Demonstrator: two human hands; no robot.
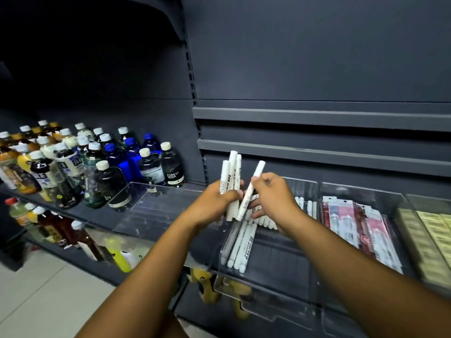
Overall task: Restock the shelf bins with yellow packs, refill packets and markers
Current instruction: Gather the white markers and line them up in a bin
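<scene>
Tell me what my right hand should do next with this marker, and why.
Probably lay the single white marker in the right hand flat in the clear bin, alongside the markers lying there: it is tilted away from the bundle the left hand grips, above that bin.

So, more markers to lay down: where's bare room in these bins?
Bare: the marker bin's floor between the lying markers and the refill packets, and the clear bin beside the bottles. Crowded: the marker bin's back.

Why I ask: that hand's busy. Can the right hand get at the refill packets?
Likely yes: the refill packets lie uncovered in the open bin beside the right hand, though it holds a marker.
</scene>
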